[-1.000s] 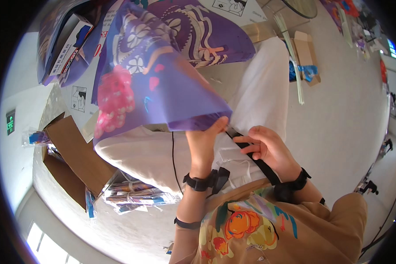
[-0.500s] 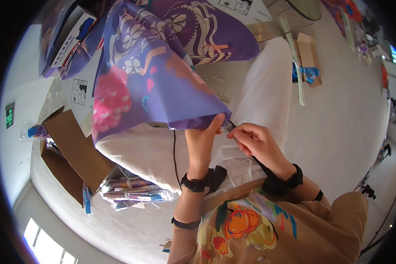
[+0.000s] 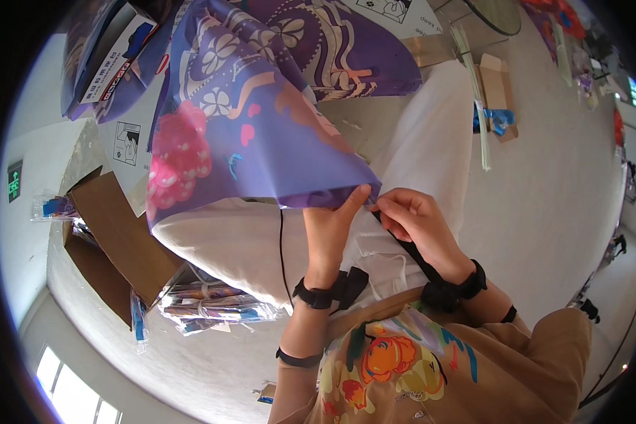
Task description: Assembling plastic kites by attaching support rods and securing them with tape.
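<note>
A large purple sheet [image 3: 261, 120] printed with white flowers, pink blossoms and orange marks hangs over my lap, which is covered by white cloth [image 3: 431, 134]. My left hand [image 3: 332, 226] pinches the sheet's lower corner between thumb and fingers. My right hand [image 3: 413, 222] meets it at the same corner, fingertips closed on the edge of the sheet beside a black strap [image 3: 410, 247]. Both wrists wear black bands.
An open brown cardboard box [image 3: 113, 240] stands at the left, with clear bags of rolled colourful items [image 3: 212, 307] beside it. A white printed carton [image 3: 131, 138] lies behind the sheet. Thin pale sticks [image 3: 477, 92] and a small carton [image 3: 498, 85] lie on the grey floor.
My right hand has moved up from the black strap to the sheet's corner and now meets my left hand there. The sheet has shifted slightly lower.
</note>
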`<action>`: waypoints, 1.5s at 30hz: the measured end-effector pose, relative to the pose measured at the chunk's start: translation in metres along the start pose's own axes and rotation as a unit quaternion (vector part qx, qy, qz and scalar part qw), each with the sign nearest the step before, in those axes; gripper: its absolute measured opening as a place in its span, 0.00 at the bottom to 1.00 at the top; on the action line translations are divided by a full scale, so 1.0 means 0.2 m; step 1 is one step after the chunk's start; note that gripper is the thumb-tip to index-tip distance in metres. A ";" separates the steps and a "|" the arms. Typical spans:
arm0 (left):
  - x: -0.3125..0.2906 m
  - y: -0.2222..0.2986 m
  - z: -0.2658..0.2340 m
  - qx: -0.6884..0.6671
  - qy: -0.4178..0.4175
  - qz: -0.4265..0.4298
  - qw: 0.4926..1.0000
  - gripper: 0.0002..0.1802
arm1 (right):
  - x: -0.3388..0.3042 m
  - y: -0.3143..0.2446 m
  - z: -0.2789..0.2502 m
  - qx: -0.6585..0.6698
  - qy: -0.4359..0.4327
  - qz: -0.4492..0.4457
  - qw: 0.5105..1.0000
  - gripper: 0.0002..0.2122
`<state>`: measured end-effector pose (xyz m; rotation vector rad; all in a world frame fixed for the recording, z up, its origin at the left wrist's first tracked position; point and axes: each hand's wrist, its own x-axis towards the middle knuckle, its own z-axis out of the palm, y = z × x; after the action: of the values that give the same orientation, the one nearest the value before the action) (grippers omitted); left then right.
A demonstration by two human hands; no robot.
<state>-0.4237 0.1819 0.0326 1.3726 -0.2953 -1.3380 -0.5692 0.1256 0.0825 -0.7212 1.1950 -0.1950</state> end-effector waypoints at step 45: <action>-0.84 0.42 0.05 0.386 0.080 0.345 0.852 0.05 | -0.02 -0.15 -0.14 -0.193 0.167 -0.468 0.846 0.22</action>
<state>-0.4440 0.2813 0.1910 1.7632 -1.1877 -0.4778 -0.5899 0.0937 0.0982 -1.6591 1.1240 -0.9453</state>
